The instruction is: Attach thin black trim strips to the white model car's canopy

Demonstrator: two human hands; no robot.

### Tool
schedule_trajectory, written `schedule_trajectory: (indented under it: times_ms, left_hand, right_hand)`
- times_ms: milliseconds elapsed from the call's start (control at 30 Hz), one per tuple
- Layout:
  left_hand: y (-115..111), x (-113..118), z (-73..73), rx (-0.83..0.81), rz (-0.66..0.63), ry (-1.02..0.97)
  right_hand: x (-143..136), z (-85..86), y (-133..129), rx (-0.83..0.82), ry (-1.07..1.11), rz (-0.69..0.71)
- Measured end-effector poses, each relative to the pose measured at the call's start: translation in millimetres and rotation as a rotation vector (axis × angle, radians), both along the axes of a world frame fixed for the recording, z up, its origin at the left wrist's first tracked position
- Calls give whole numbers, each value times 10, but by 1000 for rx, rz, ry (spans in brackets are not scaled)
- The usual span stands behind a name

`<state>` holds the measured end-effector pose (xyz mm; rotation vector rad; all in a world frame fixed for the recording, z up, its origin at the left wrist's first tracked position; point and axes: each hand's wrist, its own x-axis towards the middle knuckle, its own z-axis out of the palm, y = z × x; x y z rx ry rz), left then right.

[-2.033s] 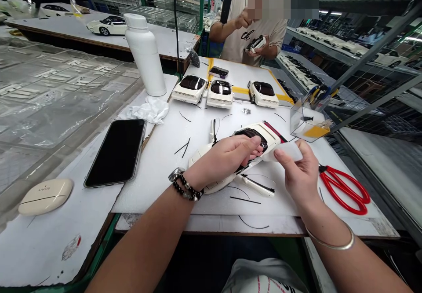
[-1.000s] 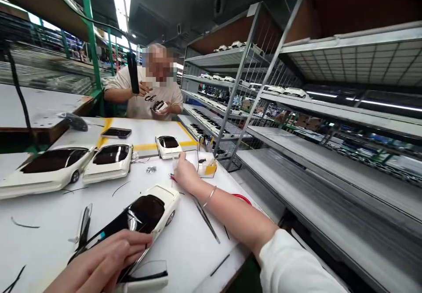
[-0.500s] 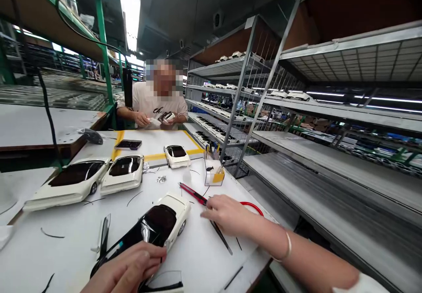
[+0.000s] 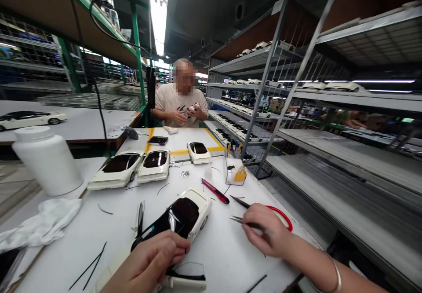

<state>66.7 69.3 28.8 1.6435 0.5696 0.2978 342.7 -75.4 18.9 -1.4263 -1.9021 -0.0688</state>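
Left hand (image 4: pixel 153 260): over the car's near side, fingers drawn together, tips beside the door opening; small dark bit at the tips, cannot tell whether pinched or part of the car. Seems to steady the body.
Model car (image 4: pixel 184 211): wheels down on the white surface (image 4: pixel 227 258), slanted, far end towards 1 o'clock (clock centred on car, 12 away from wearer). Slant probably brings both sides within reach.
Doors: far-side door (image 4: pixel 140 218) stands out at 10 o'clock, near-side door (image 4: pixel 194 284) at 5; presumably swung out for access to the openings.
Right hand (image 4: pixel 268 231): at 3 o'clock, gripping tweezers (image 4: pixel 255 225), points towards 9, parted slightly. Grip close behind the points; looks suited to fine work.
Cutting tools: red cutter (image 4: pixel 216 192) at 2 o'clock, scissors (image 4: pixel 242 203) just beyond the right hand; probably parked there for that hand.
Far row: three white cars (image 4: pixel 153 165) between 10 and 1 o'clock; clear holder (image 4: pixel 235 176) at 2.
Strips: crossed dark strips (image 4: pixel 90 264) at 8 o'clock.
Edges: surface border slants from 2 to 4 o'clock; right forearm crosses it, metal rack (image 4: pixel 300 75) beyond.
Room: car to cutter, narrow; car to tweezers, wider, with no tool between.
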Motion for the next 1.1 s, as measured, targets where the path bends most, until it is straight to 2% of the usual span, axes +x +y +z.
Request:
schedule_trajectory:
  times_ms: [133,233,400,600,1100]
  left_hand:
    - [-20,-46,110,108,-59,48]
    - [-51,-65,168,184,-68,28]
    - [-69,-83,220,244,-122,37]
    - [-52,-99,255,270,-156,41]
    - [10,-123,217,250,-170,-22]
  right_hand:
    - [-245,-15,46,-72,594,-131]
    - [-435,-41,154,-237,971,-115]
    - [-615,-109,293,-426,1350,-72]
    - [-708,-164,353,-504,1501,-104]
    - [-767,-170,361,-614,1611,-91]
